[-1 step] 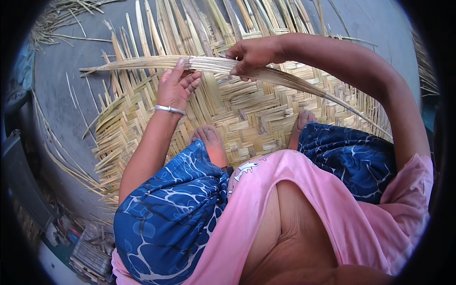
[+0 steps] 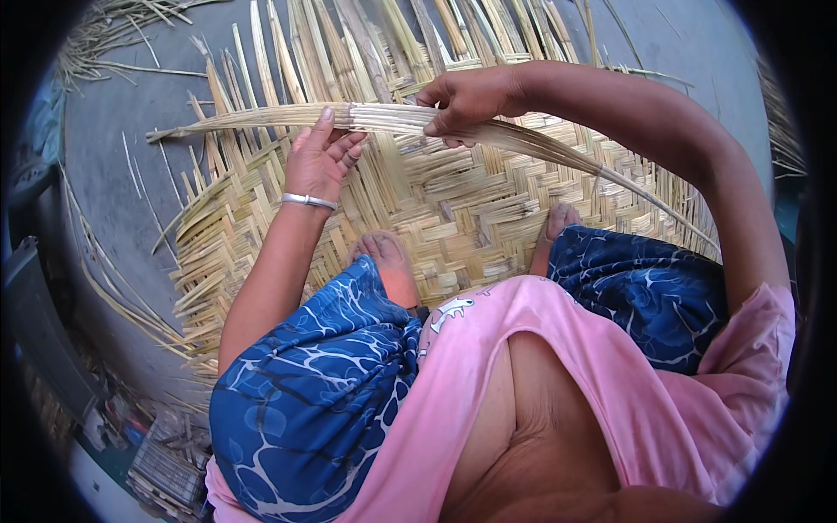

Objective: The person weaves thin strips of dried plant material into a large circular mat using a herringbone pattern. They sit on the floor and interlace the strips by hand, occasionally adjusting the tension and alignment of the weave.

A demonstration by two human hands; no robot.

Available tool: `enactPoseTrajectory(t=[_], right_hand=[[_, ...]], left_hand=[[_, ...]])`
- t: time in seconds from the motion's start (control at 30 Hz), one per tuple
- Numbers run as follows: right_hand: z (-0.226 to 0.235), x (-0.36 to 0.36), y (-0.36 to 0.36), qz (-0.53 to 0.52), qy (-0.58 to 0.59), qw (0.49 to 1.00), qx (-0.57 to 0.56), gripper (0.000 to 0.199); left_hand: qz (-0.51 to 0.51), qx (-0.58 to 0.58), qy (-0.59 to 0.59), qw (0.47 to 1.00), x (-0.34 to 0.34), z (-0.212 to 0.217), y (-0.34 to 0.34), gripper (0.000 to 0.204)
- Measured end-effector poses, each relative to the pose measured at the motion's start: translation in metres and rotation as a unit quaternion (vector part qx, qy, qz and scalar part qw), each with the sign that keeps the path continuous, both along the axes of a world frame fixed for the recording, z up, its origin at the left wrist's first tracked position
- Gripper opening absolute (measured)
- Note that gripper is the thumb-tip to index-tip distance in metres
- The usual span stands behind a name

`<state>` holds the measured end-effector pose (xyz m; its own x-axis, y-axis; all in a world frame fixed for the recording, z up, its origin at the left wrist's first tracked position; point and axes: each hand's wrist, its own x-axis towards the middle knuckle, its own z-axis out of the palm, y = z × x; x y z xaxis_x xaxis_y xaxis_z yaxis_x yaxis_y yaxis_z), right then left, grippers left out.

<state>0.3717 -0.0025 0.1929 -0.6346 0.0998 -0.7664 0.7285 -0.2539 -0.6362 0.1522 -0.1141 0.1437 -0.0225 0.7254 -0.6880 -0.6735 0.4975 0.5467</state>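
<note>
Hardly shifted since the earlier frame, same pose, same reach, right hand (image 2: pixel 466 100) still clamped over the bundle of long flat strips (image 2: pixel 384 118) and left hand (image 2: pixel 321 161) still propped under it. Right-hand grip clenched around the bundle from above, knuckles up, thumb tucked below, probably so the strips stay stacked and don't fan apart. Left hand not gripping, fingers loose and spread, tips just touching the underside of the bundle near its middle, looks like steadying or lifting a bit to keep it off the weave. Thin silver bangle (image 2: pixel 308 200) on that wrist. Bundle lying crosswise over the woven mat (image 2: pixel 453 209), running from a frayed pointy end at the left out past the mat edge, through both hands, then curving down and away to the right above the blue patterned skirt (image 2: pixel 314 401). Pale straw colour, dry, matte, flat and ribbon-like, some strips split at the ends, slightly springy judging by the bend. Mat itself a diagonal plaited pattern, tight in the centre, loose unwoven ends sticking out all round like a sunburst on the grey floor (image 2: pixel 131 105). Squatting on the mat, bare foot (image 2: pixel 388 261) planted on the weave, likely pinning it flat. Pink top (image 2: pixel 567 366) filling the lower frame. Scattered offcuts along the left edge
</note>
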Motion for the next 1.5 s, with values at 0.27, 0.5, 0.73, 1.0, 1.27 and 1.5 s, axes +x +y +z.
enactPoseTrajectory(t=[0.27, 0.5, 0.73, 1.0, 1.27, 1.5], right_hand=[[0.002, 0.016, 0.028, 0.011, -0.021, 1.000, 0.019, 0.018], [0.051, 0.003, 0.056, 0.127, -0.057, 0.980, 0.142, 0.019], [0.028, 0.010, 0.052, 0.073, -0.071, 0.988, 0.115, 0.037], [0.020, -0.020, 0.027, 0.020, -0.002, 0.995, -0.096, 0.033], [0.024, -0.020, 0.025, -0.038, 0.046, 0.991, -0.124, 0.035], [0.013, -0.015, 0.022, -0.019, 0.023, 0.999, -0.030, 0.038]], left_hand=[[0.037, 0.081, -0.054, 0.995, -0.058, -0.020, 0.008, 0.012], [0.005, 0.077, -0.099, 0.992, -0.069, -0.020, 0.007, 0.015], [0.010, 0.103, -0.051, 0.993, -0.046, -0.011, 0.020, 0.014], [-0.049, 0.122, -0.066, 0.989, -0.011, 0.011, 0.022, 0.013], [-0.068, 0.129, -0.091, 0.985, -0.017, 0.011, 0.024, 0.016], [-0.078, 0.105, -0.041, 0.991, -0.009, 0.027, 0.020, 0.018]])
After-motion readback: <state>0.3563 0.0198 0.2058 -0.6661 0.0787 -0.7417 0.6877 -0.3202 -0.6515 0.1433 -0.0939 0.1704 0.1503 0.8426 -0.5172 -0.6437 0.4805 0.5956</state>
